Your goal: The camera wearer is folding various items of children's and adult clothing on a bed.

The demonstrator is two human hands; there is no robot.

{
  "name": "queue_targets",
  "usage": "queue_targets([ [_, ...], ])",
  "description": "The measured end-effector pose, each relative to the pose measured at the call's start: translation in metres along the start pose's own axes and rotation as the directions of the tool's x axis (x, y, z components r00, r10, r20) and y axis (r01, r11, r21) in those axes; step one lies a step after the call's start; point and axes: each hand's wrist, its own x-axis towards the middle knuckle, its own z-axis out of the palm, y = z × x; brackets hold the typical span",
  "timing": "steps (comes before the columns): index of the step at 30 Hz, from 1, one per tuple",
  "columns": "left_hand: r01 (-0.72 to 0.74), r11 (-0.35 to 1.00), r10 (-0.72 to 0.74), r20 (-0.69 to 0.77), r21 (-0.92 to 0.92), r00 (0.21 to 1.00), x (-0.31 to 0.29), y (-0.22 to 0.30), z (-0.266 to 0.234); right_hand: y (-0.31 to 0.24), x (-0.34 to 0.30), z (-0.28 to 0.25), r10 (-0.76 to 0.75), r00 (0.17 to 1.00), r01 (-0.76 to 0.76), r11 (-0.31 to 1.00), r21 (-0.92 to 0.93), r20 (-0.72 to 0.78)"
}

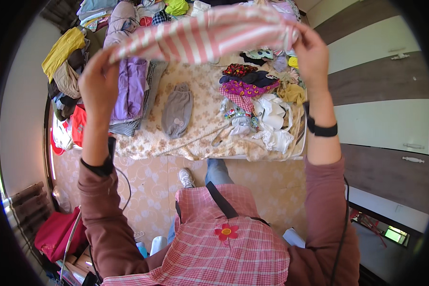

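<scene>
A pink and white striped cloth piece (pixel 200 37) is stretched lengthwise in the air above the bed, its edges smeared by motion. At its left end, my left hand (pixel 99 78) is closed on the fabric. The fingers of my right hand (pixel 311 53) pinch the opposite end, which looks gathered. Whether it is a sleeve cover or another small garment, I cannot tell. Below it, a grey sleeve-like piece (pixel 177 112) with gathered ends and a small bow lies flat on the floral bed cover (pixel 202 138).
Folded purple clothes (pixel 129 90) are stacked left of the grey piece. Colourful folded cloths (pixel 248 88) and white garments (pixel 274 124) lie to the right. A yellow cloth (pixel 64 52) tops the far-left pile. Drawers (pixel 381 124) stand at right, a red bag (pixel 59 233) at lower left.
</scene>
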Motion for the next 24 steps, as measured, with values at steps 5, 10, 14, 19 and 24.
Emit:
queue_targets([
  [5,-0.008,0.999,0.015,0.2,-0.037,0.98,-0.103,-0.021,0.037,0.054,-0.109,0.024,0.132,0.955,-0.127,0.991,-0.037,0.266],
  [10,-0.012,0.999,-0.01,0.488,0.042,0.873,-0.238,-0.061,0.085,0.139,-0.255,0.057,0.373,0.849,-0.329,0.927,-0.178,0.373],
  [14,0.115,0.992,-0.115,0.709,0.048,0.696,-0.315,-0.063,0.093,0.153,-0.354,0.062,0.52,0.758,-0.441,0.853,-0.278,0.394],
  [19,0.204,0.976,-0.179,0.813,0.076,0.554,-0.335,-0.052,0.076,0.13,-0.418,0.043,0.609,0.667,-0.513,0.793,-0.328,0.43],
  [24,0.258,0.962,-0.19,0.907,0.094,0.377,-0.327,-0.056,0.081,0.121,-0.442,0.022,0.609,0.64,-0.494,0.793,-0.356,0.469],
])
